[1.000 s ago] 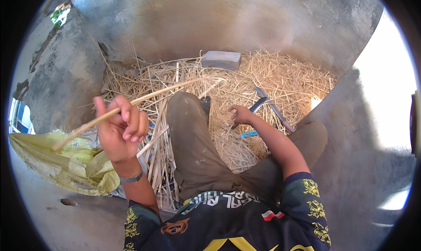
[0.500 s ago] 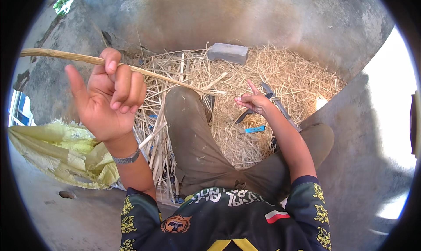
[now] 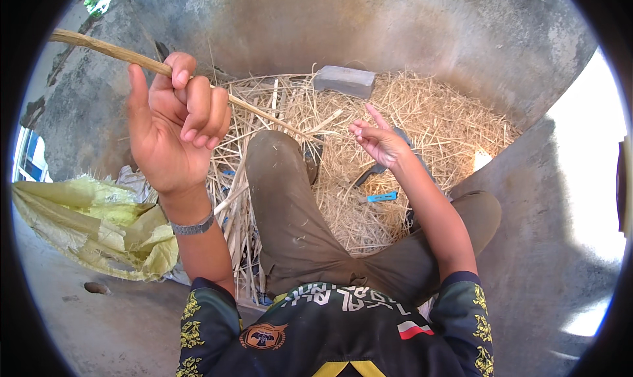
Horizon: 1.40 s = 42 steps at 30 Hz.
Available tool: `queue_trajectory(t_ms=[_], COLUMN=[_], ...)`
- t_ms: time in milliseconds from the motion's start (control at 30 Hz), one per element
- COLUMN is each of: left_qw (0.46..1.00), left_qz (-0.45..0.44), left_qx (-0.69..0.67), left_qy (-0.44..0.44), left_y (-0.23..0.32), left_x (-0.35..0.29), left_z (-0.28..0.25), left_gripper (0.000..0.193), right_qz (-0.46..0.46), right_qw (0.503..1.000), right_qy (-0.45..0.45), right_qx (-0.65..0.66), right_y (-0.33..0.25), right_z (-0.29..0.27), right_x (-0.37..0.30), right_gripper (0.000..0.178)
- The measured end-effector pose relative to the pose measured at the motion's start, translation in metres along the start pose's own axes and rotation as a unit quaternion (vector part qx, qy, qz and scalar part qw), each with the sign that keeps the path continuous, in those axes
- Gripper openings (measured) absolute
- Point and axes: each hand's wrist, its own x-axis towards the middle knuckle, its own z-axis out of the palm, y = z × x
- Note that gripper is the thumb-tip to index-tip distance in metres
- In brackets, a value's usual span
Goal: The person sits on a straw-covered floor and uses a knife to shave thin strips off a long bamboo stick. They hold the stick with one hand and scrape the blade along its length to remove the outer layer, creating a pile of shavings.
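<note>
My left hand is raised at the left, palm toward me, with its fingers curled over a long thin cane stalk that runs from the upper left down toward my knee. My right hand hovers open above the straw pile, fingers apart and holding nothing. Under it lie a dark tool and a small blue piece on the straw. My bent leg in brown trousers lies between the two hands.
A grey block rests on the far edge of the straw. A crumpled yellow-green sack lies at my left on the concrete floor. A curved concrete wall closes the back. Loose split stalks lie beside my leg.
My left hand has lifted the stalk and turned it, so its far end now points to the upper left. My right hand has risen off the straw and opened.
</note>
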Motion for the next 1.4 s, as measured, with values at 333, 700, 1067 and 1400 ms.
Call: queue_trajectory(t_ms=[333,700,1067,1400], left_qw=[1.000,1.000,1.000,0.877], left_qz=[0.014,0.012,0.002,-0.062], left_qx=[-0.013,-0.005,0.002,0.447], left_qy=[-0.010,-0.019,-0.023,0.167], left_y=[-0.008,-0.009,-0.015,0.012], left_x=[0.000,0.005,0.009,0.010], left_z=[0.004,0.007,0.007,0.021], left_gripper=[0.043,0.044,0.045,0.058], right_qz=[-0.054,-0.054,-0.026,0.024], right_qw=[0.990,0.982,0.982,0.990], right_qy=[-0.120,-0.164,-0.164,-0.082], right_qx=[0.042,0.070,0.089,0.113], right_y=[-0.029,-0.042,-0.048,-0.049], right_z=[0.025,0.045,0.059,0.027], right_x=[-0.023,-0.043,-0.058,-0.033], right_gripper=[0.107,0.093,0.089,0.058])
